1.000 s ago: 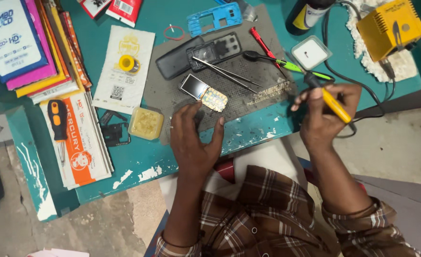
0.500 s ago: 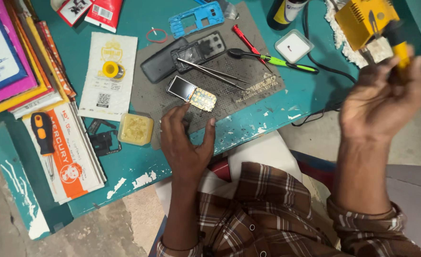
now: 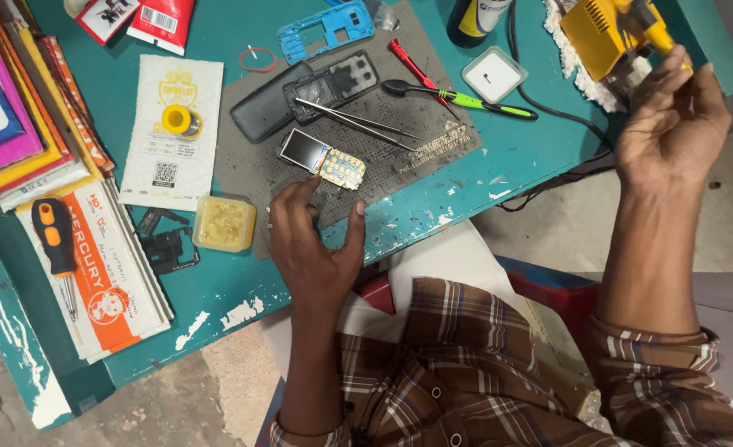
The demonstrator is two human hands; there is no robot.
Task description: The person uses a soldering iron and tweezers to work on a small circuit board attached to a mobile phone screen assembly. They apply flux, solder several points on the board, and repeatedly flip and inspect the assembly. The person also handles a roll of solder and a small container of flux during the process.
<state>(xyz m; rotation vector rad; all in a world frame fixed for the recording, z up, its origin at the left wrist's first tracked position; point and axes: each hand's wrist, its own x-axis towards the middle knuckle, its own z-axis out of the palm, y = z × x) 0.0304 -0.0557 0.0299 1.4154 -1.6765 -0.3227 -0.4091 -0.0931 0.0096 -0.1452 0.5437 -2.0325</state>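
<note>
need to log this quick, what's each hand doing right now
Left hand: open, holding nothing, fingers spread on the grey mat.
Right hand: closed on the yellow soldering iron handle.

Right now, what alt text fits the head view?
A person's right hand holds a yellow-handled tool at a yellow stand, while the left hand rests by an opened phone board on a grey mat on a teal table.

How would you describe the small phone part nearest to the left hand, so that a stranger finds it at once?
Start at the grey work mat on the teal table. Just beyond the left hand lies the bare phone board. Unlike the dark shells beside it, it shows a small screen and a gold keypad.
</note>
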